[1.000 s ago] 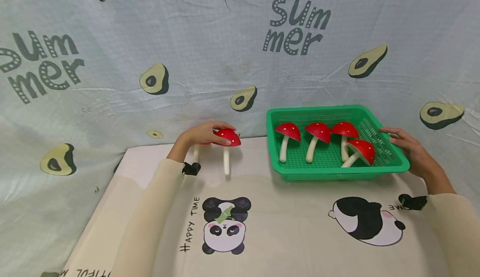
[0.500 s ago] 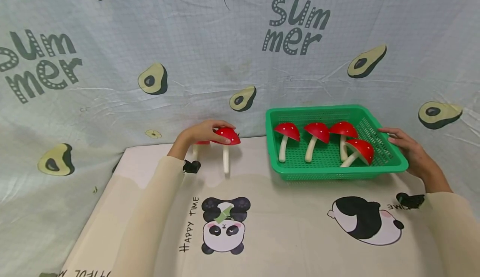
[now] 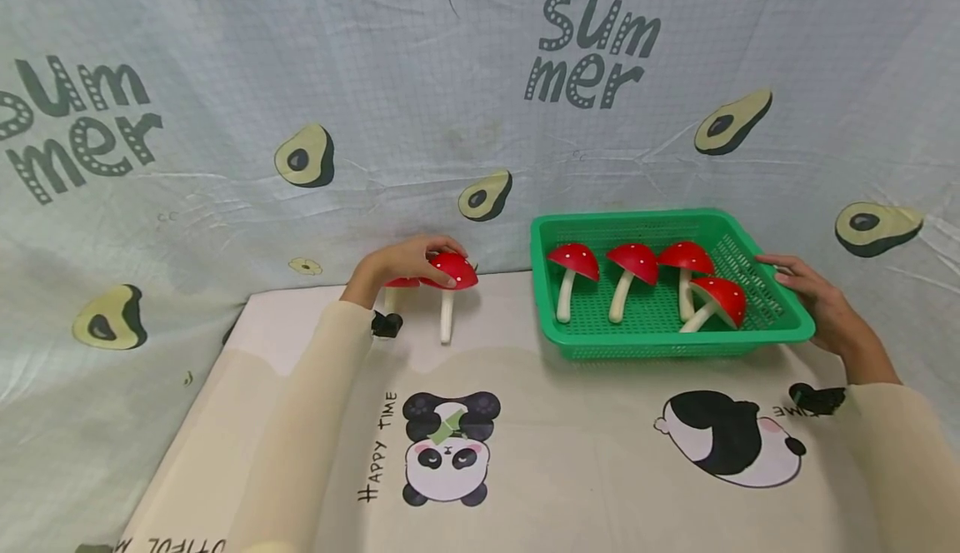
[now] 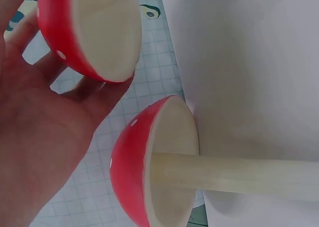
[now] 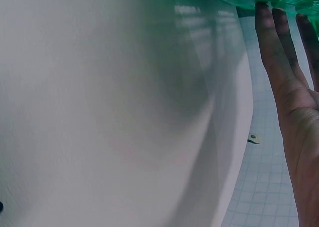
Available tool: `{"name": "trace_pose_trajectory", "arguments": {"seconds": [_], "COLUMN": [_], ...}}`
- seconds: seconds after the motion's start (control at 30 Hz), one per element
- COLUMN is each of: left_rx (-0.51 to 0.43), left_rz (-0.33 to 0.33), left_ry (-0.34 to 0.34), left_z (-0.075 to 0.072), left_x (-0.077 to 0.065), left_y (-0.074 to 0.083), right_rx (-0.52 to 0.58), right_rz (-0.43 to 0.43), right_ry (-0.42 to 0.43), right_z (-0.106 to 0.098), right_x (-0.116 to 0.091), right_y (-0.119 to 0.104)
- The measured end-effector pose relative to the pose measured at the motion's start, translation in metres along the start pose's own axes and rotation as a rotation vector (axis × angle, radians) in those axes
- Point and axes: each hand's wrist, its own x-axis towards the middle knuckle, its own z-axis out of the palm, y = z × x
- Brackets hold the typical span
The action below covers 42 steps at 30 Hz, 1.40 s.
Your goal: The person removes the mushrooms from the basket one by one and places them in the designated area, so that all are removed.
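Observation:
At the table's back edge, my left hand (image 3: 411,261) grips the red, white-dotted cap of a toy mushroom (image 3: 454,271), its pale stem pointing toward me. The left wrist view shows the fingers curled round that cap (image 4: 57,42). Just left of it lies a second toy mushroom (image 4: 132,162), partly hidden by my hand in the head view. My right hand (image 3: 823,307) is at the right end of a green plastic basket (image 3: 675,340). In the right wrist view its straight fingers (image 5: 271,47) touch the basket's side. Several similar mushrooms (image 3: 636,266) lie inside the basket.
A pale cloth with panda prints (image 3: 447,453) covers the table. Behind it hangs a light curtain (image 3: 405,120) printed with avocados and lettering, close against the table's back edge. The basket stands at the back right.
The held mushroom's stem end has shifted slightly left and up in the head view, with my left hand still on its cap. My right hand stays at the basket.

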Motion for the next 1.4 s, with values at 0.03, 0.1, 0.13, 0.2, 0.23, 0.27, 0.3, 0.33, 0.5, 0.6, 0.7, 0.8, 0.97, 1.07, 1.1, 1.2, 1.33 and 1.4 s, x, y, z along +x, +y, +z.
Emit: {"name": "trace_pose_trajectory", "arguments": {"seconds": [0.03, 0.1, 0.13, 0.2, 0.23, 0.27, 0.3, 0.33, 0.5, 0.6, 0.7, 0.8, 0.97, 1.07, 1.1, 1.2, 1.33, 1.4], "left_rx": [0.003, 0.018, 0.030, 0.057, 0.072, 0.087, 0.102, 0.119, 0.175, 0.185, 0.190, 0.204, 0.230, 0.243, 0.245, 0.268, 0.301, 0.303], "left_rz": [-0.004, -0.013, -0.015, -0.019, -0.020, -0.027, -0.033, -0.043, -0.103, -0.116, -0.120, -0.143, -0.177, -0.190, -0.193, -0.198, -0.196, -0.193], "left_ry": [0.003, 0.008, 0.010, 0.010, 0.007, 0.000, -0.008, -0.017, -0.056, -0.071, -0.089, -0.103, -0.121, -0.127, -0.127, -0.125, -0.119, -0.114], "left_z": [0.000, 0.000, 0.000, 0.000, 0.000, 0.001, 0.001, 0.001, 0.004, 0.005, 0.005, 0.003, 0.001, 0.000, 0.000, 0.000, 0.000, 0.000], "left_x": [0.000, 0.001, 0.001, 0.001, 0.002, 0.003, 0.003, 0.004, 0.008, 0.011, 0.012, 0.011, 0.009, 0.008, 0.008, 0.006, 0.003, 0.002], "left_y": [0.000, -0.001, -0.001, -0.002, -0.002, -0.002, -0.003, -0.003, -0.002, -0.001, 0.001, 0.005, 0.011, 0.012, 0.012, 0.012, 0.010, 0.010], "right_rx": [-0.008, -0.024, -0.034, -0.046, -0.047, -0.043, -0.038, -0.032, -0.005, -0.013, -0.032, -0.055, -0.084, -0.082, -0.082, -0.102, -0.132, -0.126], "right_rz": [0.001, 0.006, 0.009, 0.012, 0.013, 0.012, 0.010, 0.008, 0.018, 0.039, 0.053, 0.067, 0.083, 0.083, 0.083, 0.087, 0.095, 0.097], "right_ry": [0.009, 0.032, 0.045, 0.067, 0.075, 0.077, 0.077, 0.076, 0.104, 0.153, 0.195, 0.227, 0.274, 0.288, 0.290, 0.291, 0.296, 0.299], "right_z": [0.000, 0.000, 0.000, 0.001, 0.001, 0.001, 0.001, 0.002, 0.004, 0.006, 0.007, 0.007, 0.007, 0.008, 0.009, 0.011, 0.013, 0.013], "right_x": [0.000, 0.000, -0.001, -0.001, -0.001, -0.001, -0.001, -0.001, 0.000, 0.002, 0.003, 0.003, 0.001, 0.001, 0.001, 0.002, 0.002, 0.002], "right_y": [0.000, 0.000, 0.000, 0.001, 0.001, 0.001, 0.002, 0.002, 0.004, 0.005, 0.006, 0.005, 0.003, 0.002, 0.003, 0.003, 0.004, 0.003]}}
